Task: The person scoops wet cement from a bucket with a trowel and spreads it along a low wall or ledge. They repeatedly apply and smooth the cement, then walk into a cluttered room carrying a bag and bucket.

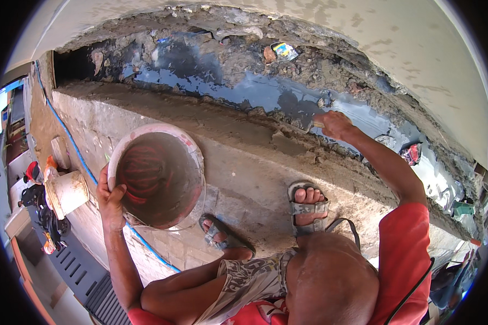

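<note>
My left hand (111, 196) is closed on the left rim of a round bucket (196, 157), which is tilted so its mouth faces me. Grey mortar coats the inside of the bucket, with reddish streaks scraped through it. Over the edge of the drain channel, my right hand (336, 124) grips a small trowel by its pale handle (319, 124). The trowel's blade is mostly hidden and points left along a ledge of wet grey mortar (287, 143).
Dark water (255, 89) and litter lie in the channel, including a crumpled wrapper (285, 51). A blue hose (70, 135) runs along the left. Beyond it stands a white bucket (70, 193). My sandalled foot (308, 208) rests on the concrete near the ledge.
</note>
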A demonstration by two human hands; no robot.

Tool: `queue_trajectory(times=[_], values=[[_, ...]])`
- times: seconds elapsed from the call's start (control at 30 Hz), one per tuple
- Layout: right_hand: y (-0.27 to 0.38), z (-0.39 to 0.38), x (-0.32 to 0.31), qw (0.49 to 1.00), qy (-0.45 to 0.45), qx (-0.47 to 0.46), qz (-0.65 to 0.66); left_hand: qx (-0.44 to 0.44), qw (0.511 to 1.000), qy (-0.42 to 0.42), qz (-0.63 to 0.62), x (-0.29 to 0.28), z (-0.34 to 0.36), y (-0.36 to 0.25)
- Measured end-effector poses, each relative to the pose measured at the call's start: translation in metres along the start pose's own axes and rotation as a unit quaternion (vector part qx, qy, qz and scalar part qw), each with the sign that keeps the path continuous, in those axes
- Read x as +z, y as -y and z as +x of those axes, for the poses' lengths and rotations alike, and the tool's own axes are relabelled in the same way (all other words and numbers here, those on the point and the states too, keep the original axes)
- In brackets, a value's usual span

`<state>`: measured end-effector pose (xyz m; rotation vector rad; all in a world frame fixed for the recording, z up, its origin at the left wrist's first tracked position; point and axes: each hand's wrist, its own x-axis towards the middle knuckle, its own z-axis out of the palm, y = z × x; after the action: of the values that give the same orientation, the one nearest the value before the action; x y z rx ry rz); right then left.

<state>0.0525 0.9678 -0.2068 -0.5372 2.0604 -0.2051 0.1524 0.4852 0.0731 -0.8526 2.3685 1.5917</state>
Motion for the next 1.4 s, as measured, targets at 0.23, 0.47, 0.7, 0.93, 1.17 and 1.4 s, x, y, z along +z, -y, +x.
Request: queue_trajectory(times=[0.23,0.47,0.7,0.93,1.17,1.4], values=[[0.033,-0.024,0.006,0.993,-0.025,-0.108,-0.042,-0.003,1.000,-0.015,-0.011,-0.004,-0.003,0.006],[0.045,-0.109,-0.004,0.985,-0.070,-0.127,-0.097,-0.016,0.997,-0.003,-0.081,0.002,-0.001,-0.004],[0.056,-0.183,-0.071,0.990,-0.110,-0.060,-0.060,0.032,0.994,-0.051,-0.089,0.001,-0.008,-0.009],[0.141,-0.127,-0.133,0.940,-0.158,-0.300,0.033,0.034,0.998,0.020,-0.045,0.018,-0.002,-0.004],[0.250,-0.057,-0.140,0.920,0.152,-0.238,0.270,0.090,0.994,0.051,-0.032,0.013,0.003,0.007],[0.328,-0.015,-0.103,0.913,0.036,-0.322,0.246,0.044,0.989,0.031,-0.138,-0.022,0.009,0.015]])
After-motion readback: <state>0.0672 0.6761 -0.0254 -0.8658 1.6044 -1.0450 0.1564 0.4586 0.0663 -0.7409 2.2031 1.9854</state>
